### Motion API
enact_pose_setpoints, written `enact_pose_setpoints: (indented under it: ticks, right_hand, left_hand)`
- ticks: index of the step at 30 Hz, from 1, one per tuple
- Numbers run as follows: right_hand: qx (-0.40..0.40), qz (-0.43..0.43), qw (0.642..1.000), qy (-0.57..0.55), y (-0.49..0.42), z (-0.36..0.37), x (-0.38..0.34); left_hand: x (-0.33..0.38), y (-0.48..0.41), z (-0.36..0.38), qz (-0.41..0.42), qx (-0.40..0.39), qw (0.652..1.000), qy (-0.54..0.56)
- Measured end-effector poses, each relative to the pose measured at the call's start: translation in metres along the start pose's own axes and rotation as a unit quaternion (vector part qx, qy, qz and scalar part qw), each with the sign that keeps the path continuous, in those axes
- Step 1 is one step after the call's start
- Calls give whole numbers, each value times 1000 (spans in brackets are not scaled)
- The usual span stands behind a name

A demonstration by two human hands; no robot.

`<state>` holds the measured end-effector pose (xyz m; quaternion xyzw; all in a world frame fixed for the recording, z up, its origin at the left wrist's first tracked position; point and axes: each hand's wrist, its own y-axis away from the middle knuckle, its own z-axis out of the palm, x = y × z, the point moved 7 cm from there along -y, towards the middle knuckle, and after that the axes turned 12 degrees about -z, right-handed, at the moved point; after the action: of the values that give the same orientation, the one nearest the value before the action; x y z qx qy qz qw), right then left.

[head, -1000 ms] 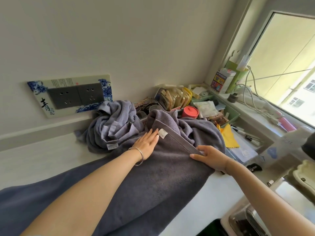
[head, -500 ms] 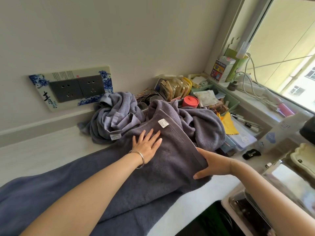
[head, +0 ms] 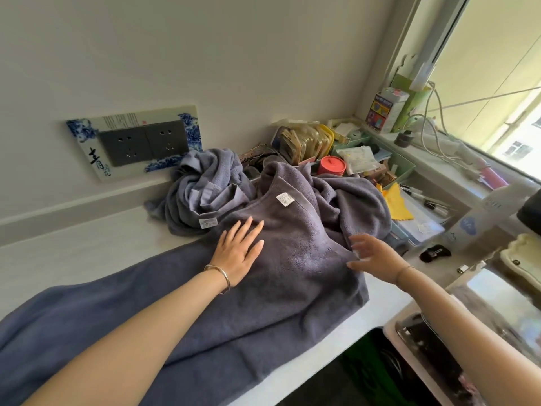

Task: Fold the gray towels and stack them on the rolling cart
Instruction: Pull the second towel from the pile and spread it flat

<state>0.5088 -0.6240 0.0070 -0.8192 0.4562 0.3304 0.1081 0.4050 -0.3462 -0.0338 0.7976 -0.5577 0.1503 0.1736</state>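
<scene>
The left hand (head: 238,250) lay flat with fingers spread on the dark gray terry towel (head: 278,303), apparently pinning the folded-over layer so it would not slip. The right hand (head: 373,254), blurred, was open with fingers fanned at the towel's right edge. Whether it touched the cloth could not be told, but it looked placed to smooth or square that edge. The towel ran long across the white countertop (head: 87,253). Its near side appeared to droop over the front lip, and its far end was heaped up with a white sewn label (head: 283,199) facing upward. Just beyond the left hand, touching the dark towel, a crumpled lighter gray towel (head: 205,194) sat against the wall, probably waiting its turn. Above it was a gray double wall socket in a blue-and-white patterned frame (head: 140,142). To the right, a red round lidded tub (head: 331,166) stood among cluttered boxes near the window. No rolling cart could be picked out, so stacking seemed well off.
</scene>
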Motion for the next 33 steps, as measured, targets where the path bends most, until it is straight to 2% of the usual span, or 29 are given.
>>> enact_pose_setpoints:
  ticks: [4, 8, 14, 17, 20, 24, 28, 30, 33]
  right_hand:
    - [87, -104, 990, -31, -13, 15, -63]
    - [75, -180, 977, -87, -23, 63, -131]
    - [-48, -207, 972, -102, -24, 180, -224]
    - [-118, -223, 963, -95, -14, 239, -273]
    - [-194, -228, 947, -116, 6, 295, -326]
    - [-246, -242, 928, -144, 33, 350, -387]
    - [-205, -343, 917, 6, 50, 392, -435]
    - [-209, -384, 898, 46, 58, 411, -451]
    - [-222, -392, 884, 124, 64, 422, -451]
  left_hand:
    - [-41, 30, -9, -28, -5, 999, -17]
    - [-91, 59, -28, -80, -11, 995, -59]
    - [-183, 126, -92, -151, 24, 983, -101]
    - [-238, 166, -126, -207, 57, 973, -85]
    - [-301, 211, -150, -289, 95, 952, -26]
    - [-363, 263, -152, -386, 84, 911, 117]
    - [-388, 292, -142, -394, 61, 883, 247]
    - [-393, 301, -140, -392, 49, 881, 259]
    - [-396, 306, -138, -383, 40, 887, 256]
